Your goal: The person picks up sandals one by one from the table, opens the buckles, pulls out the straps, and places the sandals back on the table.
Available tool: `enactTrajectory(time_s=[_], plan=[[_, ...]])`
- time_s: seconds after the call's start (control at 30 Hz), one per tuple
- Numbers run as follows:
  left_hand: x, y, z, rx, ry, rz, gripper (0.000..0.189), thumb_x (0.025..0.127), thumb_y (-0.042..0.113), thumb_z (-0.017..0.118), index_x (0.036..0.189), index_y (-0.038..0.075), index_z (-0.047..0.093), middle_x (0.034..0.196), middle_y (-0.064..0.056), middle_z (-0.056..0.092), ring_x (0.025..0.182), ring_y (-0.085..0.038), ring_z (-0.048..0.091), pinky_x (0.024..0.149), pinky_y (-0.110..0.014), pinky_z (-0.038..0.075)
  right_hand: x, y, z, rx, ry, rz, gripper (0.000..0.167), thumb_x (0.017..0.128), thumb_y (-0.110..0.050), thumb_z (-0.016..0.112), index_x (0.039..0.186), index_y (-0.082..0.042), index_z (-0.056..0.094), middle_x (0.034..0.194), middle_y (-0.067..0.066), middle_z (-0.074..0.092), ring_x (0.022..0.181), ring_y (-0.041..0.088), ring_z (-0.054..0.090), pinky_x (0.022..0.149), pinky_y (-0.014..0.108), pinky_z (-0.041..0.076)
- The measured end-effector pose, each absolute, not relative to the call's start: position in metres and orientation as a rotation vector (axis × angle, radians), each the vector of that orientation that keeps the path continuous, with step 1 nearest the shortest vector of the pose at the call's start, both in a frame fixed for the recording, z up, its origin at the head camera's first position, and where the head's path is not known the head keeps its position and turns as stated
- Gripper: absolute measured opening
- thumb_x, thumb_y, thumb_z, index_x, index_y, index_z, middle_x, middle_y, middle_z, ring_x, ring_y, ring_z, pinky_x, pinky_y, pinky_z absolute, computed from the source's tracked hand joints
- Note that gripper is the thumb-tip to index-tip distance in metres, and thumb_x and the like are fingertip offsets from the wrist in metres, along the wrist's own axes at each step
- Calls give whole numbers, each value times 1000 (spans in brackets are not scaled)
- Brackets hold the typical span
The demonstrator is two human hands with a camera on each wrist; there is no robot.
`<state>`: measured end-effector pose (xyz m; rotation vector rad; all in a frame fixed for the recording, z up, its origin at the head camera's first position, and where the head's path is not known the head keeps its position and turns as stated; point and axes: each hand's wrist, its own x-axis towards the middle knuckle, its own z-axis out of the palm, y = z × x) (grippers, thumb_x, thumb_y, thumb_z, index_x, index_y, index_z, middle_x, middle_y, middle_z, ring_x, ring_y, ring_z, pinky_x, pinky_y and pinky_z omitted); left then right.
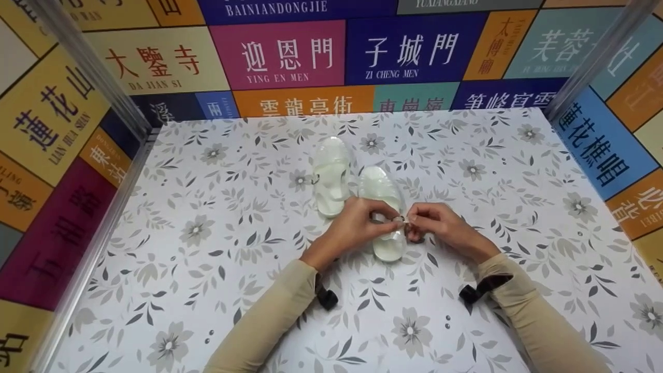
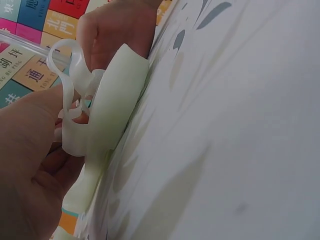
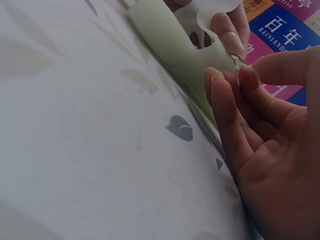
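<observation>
Two pale green, translucent sandals lie on the table. The left sandal (image 1: 331,178) stands a little farther back, a small buckle at its side. Over the right sandal (image 1: 389,251), my left hand (image 1: 352,225) pinches its strap beside a small metal buckle (image 3: 237,58) between thumb and forefinger. From the other side my right hand (image 1: 443,225) pinches the thin end of that strap at the buckle, fingertips close to the left hand's. The left wrist view shows the strap (image 2: 78,70) looping above the sole. Whether the strap end passes through the buckle is hidden by fingers.
A white cloth with grey flowers covers the table (image 1: 197,285). Panels with coloured name blocks (image 1: 279,54) stand along the back and both sides. A clear edge strip (image 1: 98,62) runs up the left corner. Black wrist cameras (image 1: 327,298) hang below the sleeves.
</observation>
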<state>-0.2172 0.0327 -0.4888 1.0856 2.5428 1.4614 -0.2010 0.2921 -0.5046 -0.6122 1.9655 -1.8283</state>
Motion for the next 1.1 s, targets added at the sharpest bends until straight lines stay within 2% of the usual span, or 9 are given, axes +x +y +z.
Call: enactTrajectory(time_s=[0.3,0.57,0.87,1.1], plan=[[-217,34,-492,1133,2572,1426,16,97,28,84,107,15,86,102,2,85,94,-1,78,83,-11,59,-199,291,-509,-681,2081,-1713,21,112,-13,59,106,5,70,88,21,71,76,17,70,72,25,60],[-217,34,-495,1092,2500,1506,16,95,26,87,106,14,86,102,0,85,93,2,77,84,-14,60,-198,288,-511,-673,2050,-1726,22,113,-14,57,108,5,67,93,17,67,82,16,66,74,25,58],[-220,33,-494,1101,2476,1560,18,93,26,88,104,13,86,101,-1,85,92,-3,78,84,-16,61,-196,284,-508,-612,2106,-1720,23,114,-18,57,110,3,66,94,8,68,85,15,66,76,25,58],[-225,25,-494,1056,2384,1631,17,92,25,90,105,15,86,100,3,85,90,-1,78,82,-21,63,-198,282,-508,-637,2092,-1774,23,114,-18,55,114,3,65,101,11,69,93,19,69,83,31,63]])
